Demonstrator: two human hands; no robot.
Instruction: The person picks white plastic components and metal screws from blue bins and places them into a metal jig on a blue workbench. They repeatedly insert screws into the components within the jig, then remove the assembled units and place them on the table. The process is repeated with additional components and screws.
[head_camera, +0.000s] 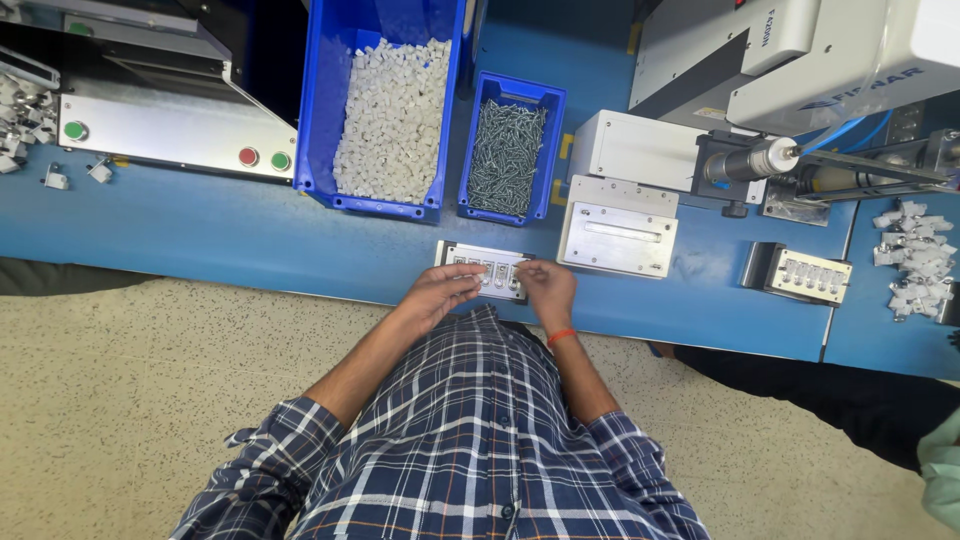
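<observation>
At the near edge of the blue table (250, 235), both hands are working over a small metal fixture tray (484, 266).
Left hand (440, 290) is resting curled on the tray's near left side; right hand (547, 287) is pinching at its right end, though what it is gripping cannot be told. Behind the tray, a large blue bin of white plastic parts (392, 120) and a smaller blue bin of screws (508, 155) are standing side by side.

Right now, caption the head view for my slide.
Both hands, left hand and right hand, rest on a small metal fixture on the blue bench.
</observation>
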